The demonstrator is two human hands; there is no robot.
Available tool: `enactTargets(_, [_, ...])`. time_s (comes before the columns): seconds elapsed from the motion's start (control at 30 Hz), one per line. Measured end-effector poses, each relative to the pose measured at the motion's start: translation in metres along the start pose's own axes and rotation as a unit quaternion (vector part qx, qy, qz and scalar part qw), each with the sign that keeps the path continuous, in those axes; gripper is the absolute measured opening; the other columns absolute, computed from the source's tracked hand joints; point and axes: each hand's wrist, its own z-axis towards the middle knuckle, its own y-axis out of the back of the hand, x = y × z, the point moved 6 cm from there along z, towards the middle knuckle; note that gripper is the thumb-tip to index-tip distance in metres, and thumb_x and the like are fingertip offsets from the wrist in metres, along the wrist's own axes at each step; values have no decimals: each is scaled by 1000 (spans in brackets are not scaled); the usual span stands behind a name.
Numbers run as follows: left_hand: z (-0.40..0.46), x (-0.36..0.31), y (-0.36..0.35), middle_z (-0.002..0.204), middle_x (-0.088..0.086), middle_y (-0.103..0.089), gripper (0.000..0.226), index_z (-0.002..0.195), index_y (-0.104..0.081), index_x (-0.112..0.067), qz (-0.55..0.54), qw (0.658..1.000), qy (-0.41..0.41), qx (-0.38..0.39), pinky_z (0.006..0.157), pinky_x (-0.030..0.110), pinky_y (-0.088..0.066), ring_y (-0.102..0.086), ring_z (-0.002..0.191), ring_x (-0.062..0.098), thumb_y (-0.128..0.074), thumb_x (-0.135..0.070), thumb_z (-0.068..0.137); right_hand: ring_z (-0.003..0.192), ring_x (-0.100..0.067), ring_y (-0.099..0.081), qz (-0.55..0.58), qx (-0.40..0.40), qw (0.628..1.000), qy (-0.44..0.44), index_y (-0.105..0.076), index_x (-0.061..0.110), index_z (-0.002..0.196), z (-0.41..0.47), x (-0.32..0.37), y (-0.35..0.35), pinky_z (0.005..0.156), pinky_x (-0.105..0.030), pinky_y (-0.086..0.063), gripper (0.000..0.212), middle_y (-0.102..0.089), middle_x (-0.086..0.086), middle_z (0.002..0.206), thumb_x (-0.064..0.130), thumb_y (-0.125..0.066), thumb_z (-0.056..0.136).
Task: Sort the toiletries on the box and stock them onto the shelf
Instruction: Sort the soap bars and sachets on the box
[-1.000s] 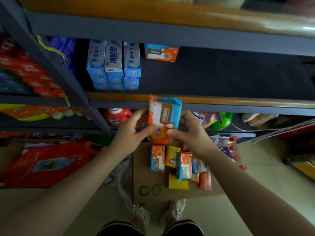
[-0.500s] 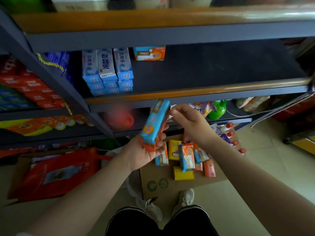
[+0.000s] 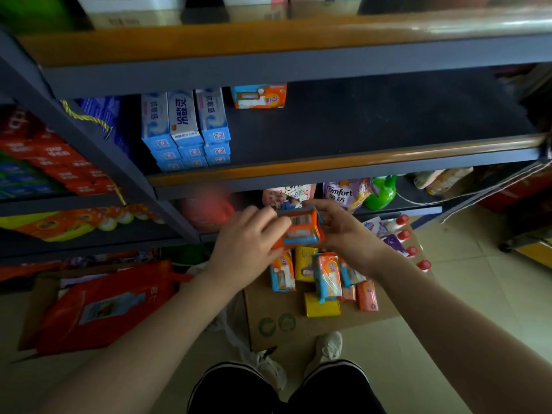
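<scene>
Orange-and-blue wrapped soap pack (image 3: 299, 229) sits between your 2 hands, raised above the cardboard box (image 3: 301, 321) and in front of the lower shelf edge. Your left hand (image 3: 245, 249) takes the pack from its left side, fingers curled over the top edge and pinching it. Your right hand (image 3: 348, 234) holds the opposite side, fingers curled around the right end and upper corner. Both grips are pressed onto the pack; the pack is slightly blurred, so its printing cannot be read.

Below your hands, the box carries the remaining toiletries (image 3: 324, 279): several orange-and-blue packs, 2 yellow packs and 2 pink ones, lying touching one another. Red-capped bottles (image 3: 401, 236) lie just beside them at the box's right edge.

On the middle shelf (image 3: 373, 130), 1 matching orange-and-blue pack (image 3: 259, 95) stands at the back, just right of the stacked blue toothpaste boxes (image 3: 186, 130). The lower shelf holds a purple Comfort pouch (image 3: 346, 194) and a green bottle (image 3: 382, 192). A red bag (image 3: 101, 306) lies on the floor to your left.
</scene>
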Motion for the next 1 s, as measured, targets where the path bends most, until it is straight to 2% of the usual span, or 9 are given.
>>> enactTargets(0.17, [-24, 0, -15, 107, 5, -47, 25, 106, -48, -17, 56, 997, -40, -32, 85, 38, -40, -46, 99, 24, -52, -28, 84, 103, -3, -62, -168, 15, 985, 40, -43, 29, 121, 0, -11, -2, 80, -25, -56, 54, -59, 5, 115, -4, -62, 83])
enactTargets(0.3, [-47, 29, -52, 116, 5, -56, 40, 113, -51, -18, -132, 974, 177, 46, 87, 39, -48, -55, 104, 24, -68, -21, 78, 92, -7, -65, -223, 4, 974, 30, -50, 28, 117, 8, -28, 5, 75, -29, -57, 39, -65, 1, 106, 14, -66, 85])
enactTargets(0.37, [-68, 38, -82, 109, 1, -64, 44, 113, -54, -22, -335, 862, 366, 104, 84, 32, -50, -61, 98, 15, -73, -30, 75, 65, 1, -61, -247, -15, 969, 18, -58, 22, 103, 19, -33, 7, 62, -21, -52, 12, -68, 4, 86, 22, -58, 91])
enactTargets(0.43, [-90, 32, -116, 105, -2, -65, 37, 108, -53, -23, -465, 726, 490, 128, 79, 26, -51, -62, 91, 8, -72, -32, 78, 53, -3, -55, -285, -64, 956, -24, -62, 18, 86, 34, -46, 17, 58, -22, -46, 20, -65, 4, 73, 29, -48, 96])
enactTargets(0.53, [-122, 19, -167, 97, 4, -69, 29, 105, -59, -15, -511, 580, 618, 144, 67, 26, -52, -65, 79, 13, -65, -34, 84, 59, -17, -55, -256, -103, 956, -101, -62, 6, 92, 56, -74, 34, 57, -23, -46, 29, -65, -8, 78, 29, -46, 97])
enactTargets(0.6, [-145, 19, -201, 92, 8, -69, 25, 103, -59, -11, -494, 516, 683, 151, 66, 31, -54, -65, 76, 18, -65, -28, 86, 57, -15, -53, -223, -114, 960, -124, -60, 8, 85, 66, -92, 47, 43, -13, -39, 22, -64, -11, 79, 22, -48, 96])
enactTargets(0.67, [-160, 25, -234, 103, 13, -68, 33, 108, -57, -6, -470, 519, 695, 163, 78, 40, -56, -66, 85, 23, -67, -26, 84, 53, -8, -53, -219, -108, 962, -124, -56, 16, 73, 76, -109, 59, 39, -9, -35, 23, -61, -8, 75, 15, -50, 95])
enactTargets(0.77, [-168, 34, -270, 107, 9, -62, 34, 114, -53, -6, -422, 563, 689, 173, 74, 31, -51, -63, 95, 26, -64, -23, 87, 48, 1, -52, -234, -102, 961, -107, -57, 20, 72, 94, -129, 74, 46, -12, -39, 25, -61, -2, 69, 8, -51, 93])
enactTargets(1.0, [-167, 37, -320, 121, 15, -59, 41, 125, -50, -2, -382, 619, 669, 153, 72, 26, -46, -60, 100, 25, -59, -22, 90, 58, -10, -55, -163, -85, 983, -15, -61, 16, 89, 124, -113, 79, 56, -17, -45, 17, -64, -1, 75, 8, -47, 96])
